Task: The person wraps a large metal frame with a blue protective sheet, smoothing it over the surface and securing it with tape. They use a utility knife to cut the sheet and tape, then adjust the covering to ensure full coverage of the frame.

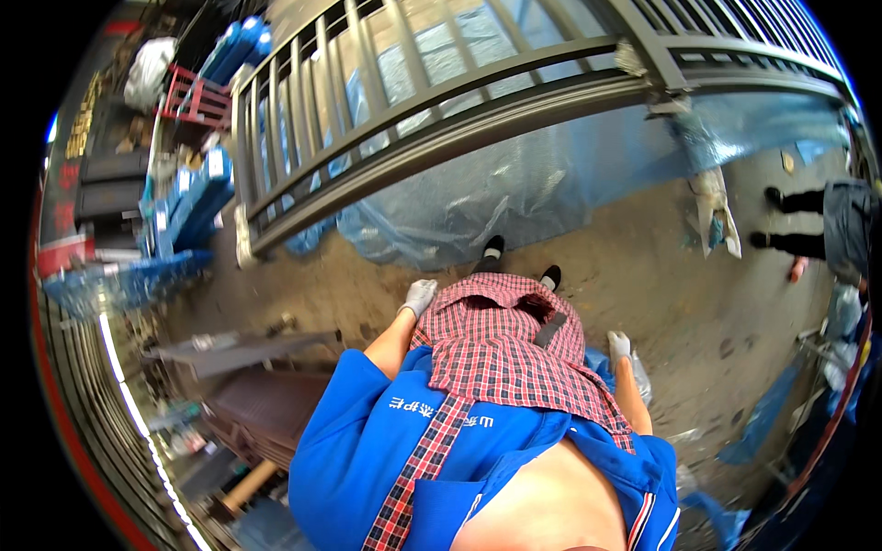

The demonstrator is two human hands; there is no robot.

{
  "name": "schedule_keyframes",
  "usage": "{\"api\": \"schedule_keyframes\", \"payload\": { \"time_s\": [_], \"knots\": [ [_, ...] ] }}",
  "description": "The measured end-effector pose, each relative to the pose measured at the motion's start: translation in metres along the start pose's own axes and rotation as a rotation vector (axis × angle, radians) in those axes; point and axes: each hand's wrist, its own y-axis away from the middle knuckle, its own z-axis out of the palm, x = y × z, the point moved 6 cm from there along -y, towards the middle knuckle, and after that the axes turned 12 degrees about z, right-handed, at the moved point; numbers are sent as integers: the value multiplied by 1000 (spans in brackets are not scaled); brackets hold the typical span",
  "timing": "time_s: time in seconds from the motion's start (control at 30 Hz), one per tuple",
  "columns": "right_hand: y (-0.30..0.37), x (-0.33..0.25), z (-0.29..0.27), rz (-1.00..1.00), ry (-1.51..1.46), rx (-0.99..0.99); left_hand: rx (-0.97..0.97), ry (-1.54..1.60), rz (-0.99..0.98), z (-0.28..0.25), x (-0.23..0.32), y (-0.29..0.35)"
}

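Observation:
My left hand point(421, 296), in a pale grey work glove, is beside the red plaid apron point(496, 363) at my left hip. Its fingers are curled in, with nothing seen in them. My right hand point(619, 345), gloved alike, is out at my right side; its fingers are too small to read. Crumpled clear and blue plastic film point(641, 378) shows around that wrist; whether the hand touches it I cannot tell. Ahead of my feet, a dark grey metal railing panel point(441, 119) with upright bars stretches across, apart from both hands.
Blue plastic sheeting point(478, 197) lies on the floor under and behind the railing. Blue-wrapped bundles point(188, 207) and a red rack point(197, 99) stand at left. Brown metal profiles point(266, 409) are stacked near my left. Another person point(841, 225) stands at far right.

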Motion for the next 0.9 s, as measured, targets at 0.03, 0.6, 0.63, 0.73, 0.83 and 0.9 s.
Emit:
{"api": "schedule_keyframes", "payload": {
  "time_s": [0.03,0.6,0.63,0.73,0.83,0.9],
  "knots": [
    [-6,20,-20,73,-27,-29,41,153,-211,7,-12,20],
    [125,-218,429,-327,452,-350,659,849,-323,-29,-203,236],
    [158,-223,484,-385,498,-435,746,888,-340,-33,-229,251],
    [247,-209,619,-526,568,-695,845,1023,-488,-57,-278,286],
    [342,-166,720,-551,674,-924,932,1132,-538,-89,-310,308],
    [399,-138,761,-585,853,-1010,981,1178,-556,-113,-329,313]
  ]
}}
